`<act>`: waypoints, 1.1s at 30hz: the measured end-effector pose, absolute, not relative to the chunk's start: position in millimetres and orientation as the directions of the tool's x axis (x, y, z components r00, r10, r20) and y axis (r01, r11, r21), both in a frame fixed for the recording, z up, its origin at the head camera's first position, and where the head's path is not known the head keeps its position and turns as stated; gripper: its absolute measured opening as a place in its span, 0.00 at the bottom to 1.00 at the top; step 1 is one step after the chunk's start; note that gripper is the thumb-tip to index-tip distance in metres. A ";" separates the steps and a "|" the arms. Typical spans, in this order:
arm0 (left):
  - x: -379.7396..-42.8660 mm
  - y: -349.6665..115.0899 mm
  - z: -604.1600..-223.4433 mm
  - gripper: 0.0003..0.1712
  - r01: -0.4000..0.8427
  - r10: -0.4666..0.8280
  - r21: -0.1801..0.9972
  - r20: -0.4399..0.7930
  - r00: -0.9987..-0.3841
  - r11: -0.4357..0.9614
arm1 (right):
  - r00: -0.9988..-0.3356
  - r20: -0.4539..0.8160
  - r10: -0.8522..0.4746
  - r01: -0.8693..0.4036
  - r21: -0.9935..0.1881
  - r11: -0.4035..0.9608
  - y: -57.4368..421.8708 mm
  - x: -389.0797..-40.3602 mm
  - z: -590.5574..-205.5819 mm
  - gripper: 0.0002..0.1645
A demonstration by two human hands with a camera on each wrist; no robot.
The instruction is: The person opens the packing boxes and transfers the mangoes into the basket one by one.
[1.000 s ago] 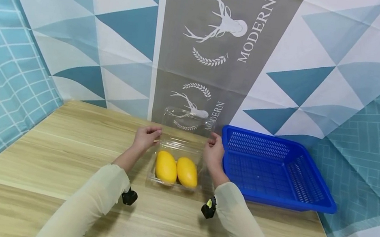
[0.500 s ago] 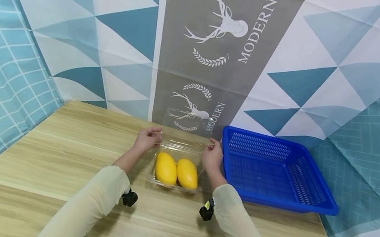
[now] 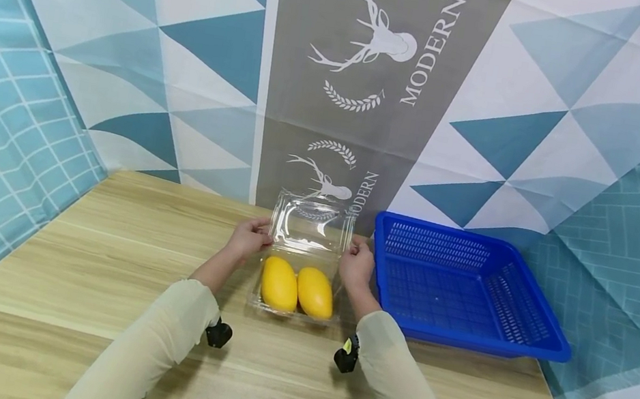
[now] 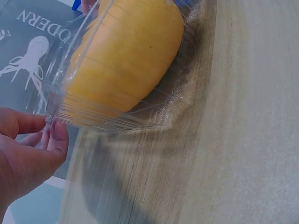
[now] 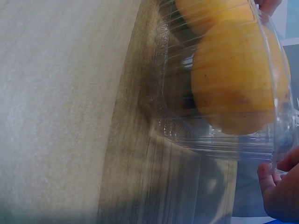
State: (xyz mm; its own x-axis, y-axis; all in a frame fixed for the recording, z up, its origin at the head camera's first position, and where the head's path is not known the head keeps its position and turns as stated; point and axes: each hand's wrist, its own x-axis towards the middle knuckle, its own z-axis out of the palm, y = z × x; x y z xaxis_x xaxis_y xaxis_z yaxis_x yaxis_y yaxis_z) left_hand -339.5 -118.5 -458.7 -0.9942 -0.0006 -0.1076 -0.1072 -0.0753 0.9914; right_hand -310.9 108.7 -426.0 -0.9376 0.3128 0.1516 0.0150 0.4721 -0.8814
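A clear plastic clamshell container (image 3: 300, 258) sits on the wooden table with its lid (image 3: 316, 226) raised at the back. Two yellow mangoes (image 3: 280, 283) lie side by side in its base; through the ribbed wall, one mango (image 4: 126, 51) fills much of the left wrist view. My left hand (image 3: 246, 239) pinches the container's rim at its left rear corner, thumb against fingers. At the opposite rear corner, my right hand (image 3: 357, 267) pinches the rim in the same way; its thumb and fingertips show at the edge in the right wrist view.
A blue perforated plastic basket (image 3: 460, 341) stands right of the container, close beside my right hand. Behind the wooden table (image 3: 119, 252) hangs a patterned cloth (image 3: 345, 117), near the raised lid. Black wrist cameras (image 3: 218, 333) hang under both sleeves.
The lid has tipped forward toward me, its top edge lower and bright reflections now across it. My right hand has slid slightly down along the side; the mangoes have stayed in place.
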 end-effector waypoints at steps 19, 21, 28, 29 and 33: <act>-313.2 -115.2 -428.9 0.25 -0.166 0.002 0.986 -0.166 -0.986 0.030 | -0.954 0.067 0.291 0.084 -0.876 0.474 107.6 -309.8 -427.8 0.22; -313.3 -115.3 -430.6 0.25 -0.156 0.009 0.987 -0.156 -0.988 0.037 | -0.959 0.054 0.278 0.086 -0.880 0.468 108.4 -310.2 -428.9 0.22; -344.9 -125.9 -478.1 0.23 -0.066 0.061 0.997 -0.063 -0.996 -0.050 | -0.963 0.039 0.267 0.095 -0.877 0.471 109.1 -309.6 -430.4 0.22; -350.3 -127.3 -484.4 0.23 -0.073 0.065 0.996 -0.070 -0.995 -0.053 | -0.963 0.038 0.267 0.096 -0.877 0.471 109.1 -309.4 -430.7 0.22; -341.5 -123.4 -470.1 0.24 -0.123 0.038 0.992 -0.124 -0.992 0.017 | -0.966 0.032 0.258 0.095 -0.881 0.464 109.4 -308.6 -431.8 0.22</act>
State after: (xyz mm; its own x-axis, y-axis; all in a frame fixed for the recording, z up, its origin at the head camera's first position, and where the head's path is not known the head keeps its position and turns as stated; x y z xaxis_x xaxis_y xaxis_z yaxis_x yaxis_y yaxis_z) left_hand -341.5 -123.4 -470.1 -0.9916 0.0376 -0.1236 -0.1230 0.0166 0.9923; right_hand -308.6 109.4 -431.8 -0.9656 0.2580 0.0319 0.0949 0.4641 -0.8807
